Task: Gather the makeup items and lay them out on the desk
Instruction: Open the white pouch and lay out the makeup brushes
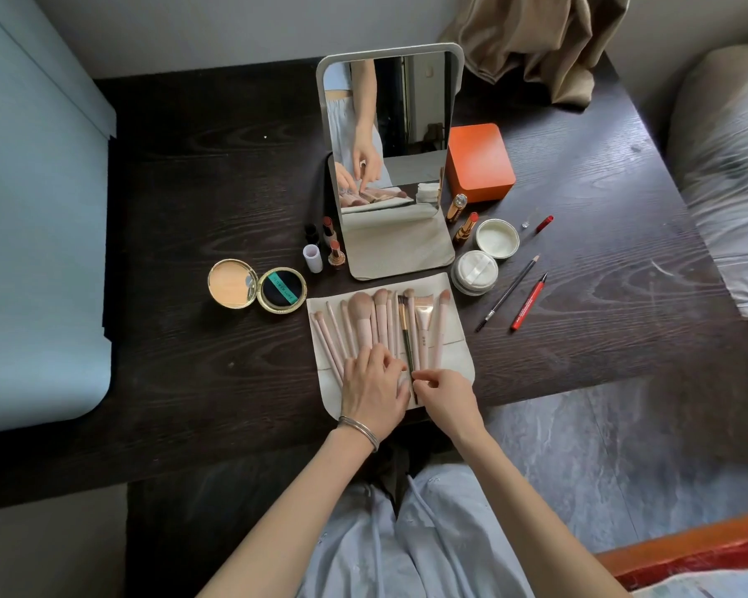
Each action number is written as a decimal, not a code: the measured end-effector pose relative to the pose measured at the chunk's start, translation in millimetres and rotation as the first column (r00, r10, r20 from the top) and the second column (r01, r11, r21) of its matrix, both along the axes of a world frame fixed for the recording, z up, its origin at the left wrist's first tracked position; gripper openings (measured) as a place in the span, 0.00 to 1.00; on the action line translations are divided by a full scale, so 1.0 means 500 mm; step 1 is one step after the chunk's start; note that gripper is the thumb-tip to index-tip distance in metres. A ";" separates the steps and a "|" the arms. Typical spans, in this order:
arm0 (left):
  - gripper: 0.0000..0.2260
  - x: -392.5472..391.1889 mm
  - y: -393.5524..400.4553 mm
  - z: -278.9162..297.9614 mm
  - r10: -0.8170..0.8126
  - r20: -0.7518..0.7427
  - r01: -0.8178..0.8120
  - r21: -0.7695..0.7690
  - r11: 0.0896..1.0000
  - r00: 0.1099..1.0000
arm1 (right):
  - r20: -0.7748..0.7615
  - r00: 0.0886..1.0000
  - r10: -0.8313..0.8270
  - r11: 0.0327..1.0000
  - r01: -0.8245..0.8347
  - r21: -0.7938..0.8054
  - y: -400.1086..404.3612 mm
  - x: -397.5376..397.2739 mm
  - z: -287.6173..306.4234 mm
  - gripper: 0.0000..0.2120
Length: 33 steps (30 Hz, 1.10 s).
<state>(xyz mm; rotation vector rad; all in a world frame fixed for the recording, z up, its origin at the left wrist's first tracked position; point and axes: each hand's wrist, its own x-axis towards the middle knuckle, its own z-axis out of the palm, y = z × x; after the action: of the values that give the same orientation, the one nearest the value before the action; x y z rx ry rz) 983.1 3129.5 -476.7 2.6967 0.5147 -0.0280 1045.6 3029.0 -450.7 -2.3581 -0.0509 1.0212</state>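
Observation:
Several pink makeup brushes (381, 321) lie fanned out on a cream pouch (456, 351) at the dark desk's front edge. Among them lies a dark-handled brush (406, 334); my right hand (443, 399) pinches its lower end. My left hand (372, 386), with a bangle on the wrist, rests flat on the lower ends of the pink brushes. An open gold compact (258, 289) sits to the left. Lipsticks and small bottles (327, 248) stand by the mirror. A powder jar (495, 239), its puff lid (475, 271) and pencils (523, 295) lie to the right.
A standing mirror (389, 166) rises behind the pouch, with an orange box (480, 161) at its right. A brown cloth (536, 41) hangs over the back right corner. A bed (726, 187) lies at the right, a pale blue panel (35, 235) at the left.

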 end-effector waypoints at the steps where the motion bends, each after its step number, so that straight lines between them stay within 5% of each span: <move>1: 0.07 0.003 -0.002 -0.001 0.010 -0.019 -0.010 -0.004 1.000 1.000 | -0.021 1.000 -0.013 1.000 0.014 0.006 0.002 0.001 -0.001 0.17; 15: 0.08 0.008 -0.006 -0.004 0.054 -0.019 -0.054 -0.018 0.998 0.998 | -0.243 0.947 -0.211 0.955 0.252 0.153 0.004 0.014 -0.014 0.15; 17: 0.08 0.006 -0.006 -0.006 0.044 -0.027 -0.045 -0.013 0.999 0.999 | -0.215 0.959 -0.187 0.961 0.224 0.162 -0.001 0.011 -0.021 0.14; 23: 0.09 0.017 -0.014 -0.005 0.022 0.042 -0.023 0.028 0.999 0.999 | 0.202 0.940 -0.274 0.961 0.275 0.025 -0.032 0.026 -0.024 0.08; 33: 0.08 0.061 -0.031 -0.011 -0.035 -0.036 0.038 0.084 0.996 0.999 | 0.135 0.982 -0.134 0.987 0.145 -0.071 -0.019 0.048 -0.043 0.07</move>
<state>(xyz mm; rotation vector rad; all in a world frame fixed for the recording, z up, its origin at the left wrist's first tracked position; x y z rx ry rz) 1013.5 3114.1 -482.4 2.7926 0.4877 -0.0642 1069.7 3019.3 -472.1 -2.4601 0.1070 0.8161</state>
